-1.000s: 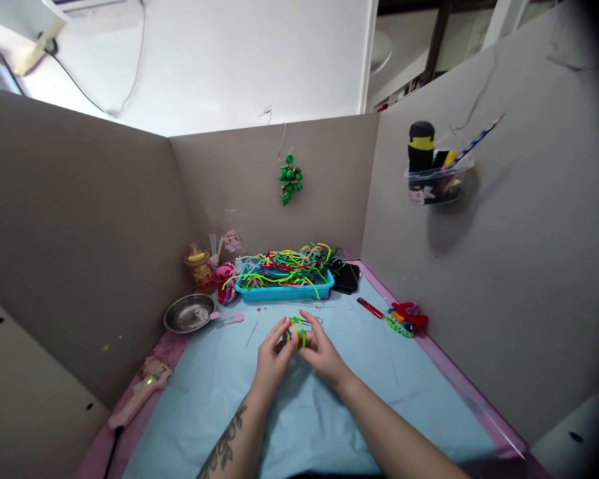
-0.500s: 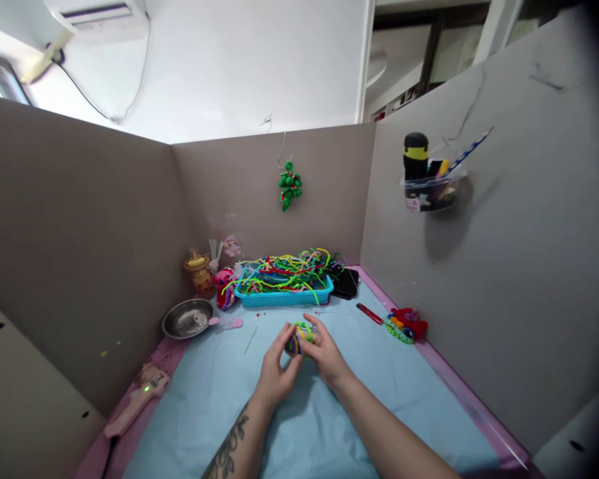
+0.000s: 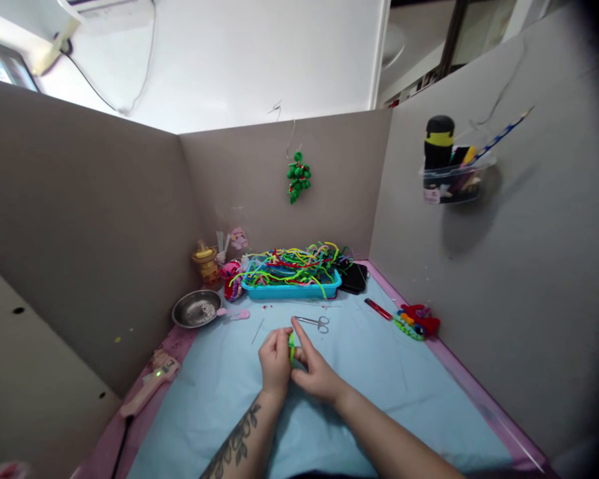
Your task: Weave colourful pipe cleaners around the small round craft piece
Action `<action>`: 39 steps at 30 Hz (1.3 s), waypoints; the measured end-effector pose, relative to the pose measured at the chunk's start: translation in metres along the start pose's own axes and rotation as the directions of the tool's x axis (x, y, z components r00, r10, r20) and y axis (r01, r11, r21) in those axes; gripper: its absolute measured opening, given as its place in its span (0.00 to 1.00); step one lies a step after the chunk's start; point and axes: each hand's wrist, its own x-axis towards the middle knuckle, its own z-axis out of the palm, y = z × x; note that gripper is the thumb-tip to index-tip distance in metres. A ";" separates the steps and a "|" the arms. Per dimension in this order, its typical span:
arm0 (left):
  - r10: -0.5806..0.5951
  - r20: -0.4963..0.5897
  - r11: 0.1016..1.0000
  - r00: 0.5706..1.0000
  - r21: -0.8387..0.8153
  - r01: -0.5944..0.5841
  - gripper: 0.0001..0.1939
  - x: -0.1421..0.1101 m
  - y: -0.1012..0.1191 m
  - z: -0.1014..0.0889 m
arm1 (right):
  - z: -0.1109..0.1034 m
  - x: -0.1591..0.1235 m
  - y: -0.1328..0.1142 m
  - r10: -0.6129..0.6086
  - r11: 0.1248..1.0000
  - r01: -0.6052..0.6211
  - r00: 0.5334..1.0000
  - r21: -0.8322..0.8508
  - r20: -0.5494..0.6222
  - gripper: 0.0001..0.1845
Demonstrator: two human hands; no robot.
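Fingers, two hands. Left hand: fingers curled inward, apparently grasping one side of a bright green piece. Right hand: index straight and pointing away from the body, thumb set apart and nearer the body, a bent finger between them reaching to the piece; whether it pinched or merely touched could not be told.

Green piece, one: located between the two hands, along the right edge of the left fist and to the left of the right palm. Visible portion narrow, long axis running away from the person; remainder hidden by the left fist. Nearer hand: the left, directly against it. Gap between right thumb and index faced the piece from the right.

Scissors, one pair, metal: lying just beyond the right index, handle loops to the right, long axis crosswise to the piece. Thin rod, one: slantwise, beyond the left fist. Blue cloth: spread beneath all. Blue tray, heaped with coloured strips: well beyond both hands.
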 end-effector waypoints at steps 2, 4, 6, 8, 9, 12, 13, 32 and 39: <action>0.006 0.008 1.000 1.000 0.008 -0.006 0.16 0.001 -0.001 -0.001 | -0.001 0.001 -0.002 0.018 0.999 -0.019 1.000 0.039 0.012 0.51; 0.019 0.001 1.000 1.000 0.010 -0.019 0.16 0.002 -0.001 -0.003 | -0.002 0.003 -0.002 0.036 0.992 -0.035 0.999 0.122 -0.004 0.50; 0.088 0.011 0.996 0.996 0.019 -0.088 0.15 0.002 -0.002 -0.005 | -0.003 0.007 -0.001 0.056 0.977 -0.038 0.995 0.209 -0.079 0.47; 0.170 0.074 0.985 0.983 0.006 -0.171 0.15 0.002 -0.002 -0.006 | -0.006 0.011 0.001 0.089 0.963 -0.037 0.979 0.266 -0.184 0.45; 0.193 0.114 0.981 0.974 -0.019 -0.192 0.16 0.002 -0.003 -0.006 | -0.007 0.013 0.002 0.107 0.959 -0.039 0.967 0.282 -0.230 0.45; 0.172 0.143 0.981 0.975 -0.111 -0.157 0.21 0.002 -0.003 -0.005 | -0.009 0.016 0.002 0.117 0.957 -0.021 0.941 0.290 -0.317 0.44; 0.150 0.122 0.983 0.981 -0.126 -0.134 0.22 0.002 -0.003 -0.005 | -0.008 0.015 0.002 0.101 0.961 -0.006 0.939 0.277 -0.329 0.44; 0.174 0.158 0.983 0.972 -0.090 -0.161 0.24 0.003 -0.001 -0.008 | -0.005 0.012 0.001 0.083 0.975 -0.037 0.975 0.217 -0.206 0.47; 0.060 0.067 0.987 0.996 -0.153 -0.050 0.25 0.005 -0.003 -0.005 | -0.006 0.010 -0.001 -0.024 0.997 0.041 0.970 0.065 -0.244 0.38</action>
